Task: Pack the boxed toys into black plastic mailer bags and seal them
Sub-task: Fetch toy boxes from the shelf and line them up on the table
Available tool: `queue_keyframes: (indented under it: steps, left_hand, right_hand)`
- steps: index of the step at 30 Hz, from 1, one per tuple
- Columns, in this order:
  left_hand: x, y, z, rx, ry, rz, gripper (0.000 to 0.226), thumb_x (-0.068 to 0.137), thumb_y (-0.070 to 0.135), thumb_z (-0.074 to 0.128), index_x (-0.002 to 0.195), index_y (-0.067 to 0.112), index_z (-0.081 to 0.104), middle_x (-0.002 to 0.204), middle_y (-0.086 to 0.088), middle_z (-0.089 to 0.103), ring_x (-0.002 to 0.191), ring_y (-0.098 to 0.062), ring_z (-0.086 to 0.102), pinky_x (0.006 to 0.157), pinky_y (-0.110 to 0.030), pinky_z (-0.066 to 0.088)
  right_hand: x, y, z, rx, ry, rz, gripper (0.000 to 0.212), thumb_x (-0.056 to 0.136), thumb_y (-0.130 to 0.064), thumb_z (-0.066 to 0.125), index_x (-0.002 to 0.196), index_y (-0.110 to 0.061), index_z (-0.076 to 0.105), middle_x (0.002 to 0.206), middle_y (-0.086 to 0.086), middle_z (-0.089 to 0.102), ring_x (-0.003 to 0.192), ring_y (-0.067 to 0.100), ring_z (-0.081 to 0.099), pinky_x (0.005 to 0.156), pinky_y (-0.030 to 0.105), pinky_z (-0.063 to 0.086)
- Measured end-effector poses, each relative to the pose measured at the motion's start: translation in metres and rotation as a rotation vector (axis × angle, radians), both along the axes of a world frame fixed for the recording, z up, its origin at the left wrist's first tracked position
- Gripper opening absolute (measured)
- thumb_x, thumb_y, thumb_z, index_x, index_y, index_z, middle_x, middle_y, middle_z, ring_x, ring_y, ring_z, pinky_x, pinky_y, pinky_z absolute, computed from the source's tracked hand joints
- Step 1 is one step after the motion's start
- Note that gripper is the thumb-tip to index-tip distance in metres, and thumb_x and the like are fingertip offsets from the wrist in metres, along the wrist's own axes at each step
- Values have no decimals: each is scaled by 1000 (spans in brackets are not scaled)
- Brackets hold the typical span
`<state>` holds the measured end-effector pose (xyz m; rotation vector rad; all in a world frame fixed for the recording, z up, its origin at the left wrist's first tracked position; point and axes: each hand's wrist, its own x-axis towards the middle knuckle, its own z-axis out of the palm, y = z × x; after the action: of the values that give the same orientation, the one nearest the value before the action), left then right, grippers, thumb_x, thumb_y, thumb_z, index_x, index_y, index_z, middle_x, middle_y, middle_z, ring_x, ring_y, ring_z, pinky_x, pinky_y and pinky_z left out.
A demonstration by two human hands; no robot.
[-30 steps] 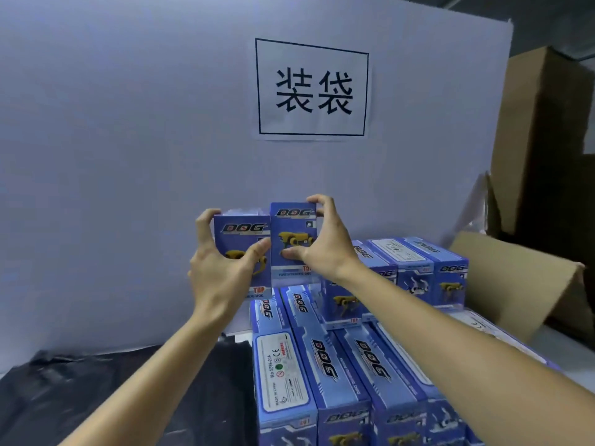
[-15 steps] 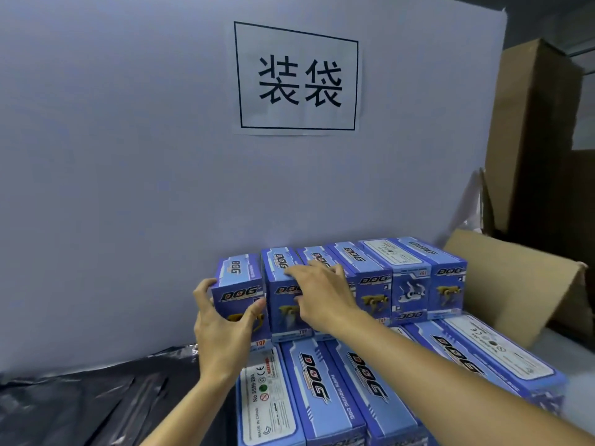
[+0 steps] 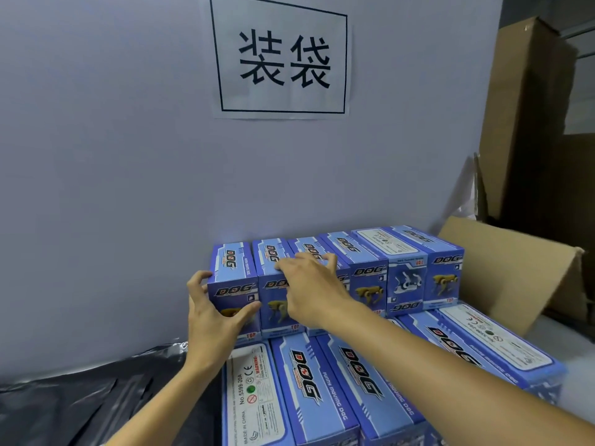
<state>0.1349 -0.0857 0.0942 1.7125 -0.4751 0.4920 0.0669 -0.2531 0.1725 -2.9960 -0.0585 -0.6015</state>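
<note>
Left hand (image 3: 215, 312) grips the end toy box (image 3: 232, 284) of the upper row; right hand (image 3: 309, 284) rests, fingers spread, on the neighbouring boxes (image 3: 273, 304).

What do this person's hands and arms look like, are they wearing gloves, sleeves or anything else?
Both arms are bare as far as the picture shows: no sleeves in view. The left hand and the right hand are bare too, with no gloves. No rings, watch or bracelets are visible on the fingers and wrists that show. The fingernails that show look short and unpainted.
</note>
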Motion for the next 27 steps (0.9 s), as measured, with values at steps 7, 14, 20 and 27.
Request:
queue_keyframes:
  steps: [7, 14, 20, 27]
  left_hand:
    - [-25, 1, 9, 4, -113, 96, 80, 83, 35, 74, 145, 25, 24, 142, 4, 37, 95, 29, 52, 65, 1, 43]
    - [-79, -40, 41, 148, -524, 145, 47, 92, 27, 50, 133, 2, 44, 133, -18, 47, 126, -34, 42, 106, -45, 37]
    - [-156, -125, 47, 333, -545, -352, 13, 95, 9, 52, 101, 12, 63, 94, 4, 62, 81, -9, 56, 73, -10, 41]
    - [-256, -235, 14, 529, -357, -906, 37, 90, -2, 59, 93, 34, 63, 83, 17, 68, 81, -8, 66, 70, -14, 48]
  right_hand:
    - [-30, -15, -3, 15, -8, 13, 72, 99, -19, 47, 159, -23, 8, 167, 1, 7, 154, 20, 4, 118, 61, 5]
    - [-105, -75, 7, 96, -229, -78, 58, 97, -19, 47, 153, -23, 32, 158, -3, 32, 146, 15, 25, 114, 49, 19]
    - [-208, -154, 13, 275, -268, -353, 27, 94, -19, 49, 114, -26, 67, 85, -5, 66, 83, 20, 59, 75, 32, 47]
    - [-368, -255, 8, 561, -152, -678, 20, 94, -20, 54, 100, -23, 73, 83, -2, 74, 72, 9, 65, 64, 24, 54]
